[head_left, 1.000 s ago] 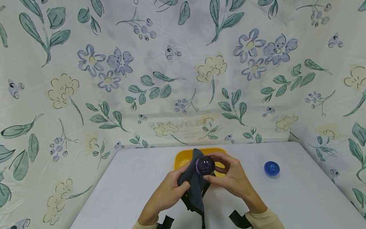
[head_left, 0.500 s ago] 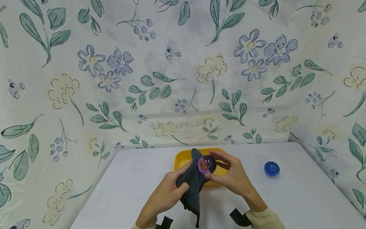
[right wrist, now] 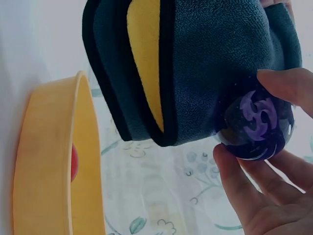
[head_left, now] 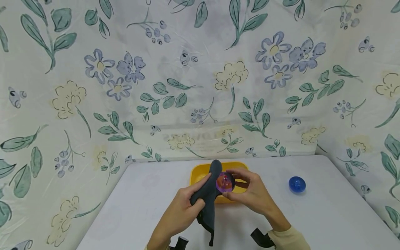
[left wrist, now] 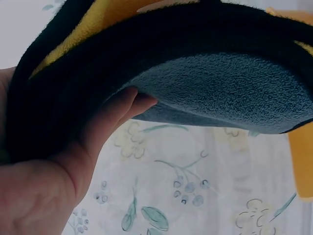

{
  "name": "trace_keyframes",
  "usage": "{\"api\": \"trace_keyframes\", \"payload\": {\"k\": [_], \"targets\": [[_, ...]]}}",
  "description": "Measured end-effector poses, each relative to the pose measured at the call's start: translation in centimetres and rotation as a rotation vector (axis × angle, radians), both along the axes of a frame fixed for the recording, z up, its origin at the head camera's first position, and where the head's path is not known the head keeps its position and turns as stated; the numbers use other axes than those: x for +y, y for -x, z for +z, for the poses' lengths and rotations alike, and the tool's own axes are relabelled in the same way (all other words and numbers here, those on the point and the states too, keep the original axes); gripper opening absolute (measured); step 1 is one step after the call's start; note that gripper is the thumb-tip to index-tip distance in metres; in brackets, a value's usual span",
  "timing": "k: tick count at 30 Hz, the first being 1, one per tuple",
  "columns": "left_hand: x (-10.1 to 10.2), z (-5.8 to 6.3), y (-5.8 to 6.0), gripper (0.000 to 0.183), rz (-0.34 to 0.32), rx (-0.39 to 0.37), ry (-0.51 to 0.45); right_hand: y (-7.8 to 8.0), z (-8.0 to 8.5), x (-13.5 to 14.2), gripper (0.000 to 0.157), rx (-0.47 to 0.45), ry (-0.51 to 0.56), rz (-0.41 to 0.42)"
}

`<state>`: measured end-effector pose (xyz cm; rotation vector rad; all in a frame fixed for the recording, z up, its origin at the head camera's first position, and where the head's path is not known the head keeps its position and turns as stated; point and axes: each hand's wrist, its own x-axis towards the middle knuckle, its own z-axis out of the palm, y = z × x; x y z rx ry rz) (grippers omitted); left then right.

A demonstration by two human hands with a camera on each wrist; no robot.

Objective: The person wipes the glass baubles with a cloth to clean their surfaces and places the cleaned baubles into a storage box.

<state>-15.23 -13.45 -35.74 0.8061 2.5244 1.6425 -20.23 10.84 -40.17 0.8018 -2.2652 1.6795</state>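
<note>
In the head view my left hand grips a folded dark grey-blue cloth with black edging. Its yellow inner side shows in the right wrist view. My right hand pinches a glossy, see-through purple ball between thumb and fingertips. A pale purple swirl marks the ball, which is up against the cloth. Both are held above the table, in front of a yellow plastic tub. The left wrist view shows the left fingers bent round the cloth's edge; the ball is hidden there.
A shiny blue ball rests on the white table at the right. Inside the tub, part of a red rounded thing shows. A floral sheet hangs behind the table and along both sides.
The purple ball has turned in my right fingers, so its orange-pink side now faces the head camera. My left hand has tilted the cloth, and its lower end has swung left.
</note>
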Motion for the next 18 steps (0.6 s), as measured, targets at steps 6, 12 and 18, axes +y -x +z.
{"api": "trace_keyframes", "payload": {"k": [6, 12, 18], "targets": [[0.2, 0.2, -0.1, 0.064, 0.004, 0.050, 0.013, -0.2, 0.2, -0.2, 0.052, -0.037, -0.006, 0.022], [0.4, 0.2, -0.2, 0.063, 0.035, 0.085, 0.037, -0.5, 0.1, -0.7, 0.055, -0.037, -0.015, 0.069], [0.4, -0.2, -0.1, 0.064, 0.037, 0.100, 0.067, -0.9, 0.0, -1.0, 0.057, -0.013, -0.007, 0.130]]}}
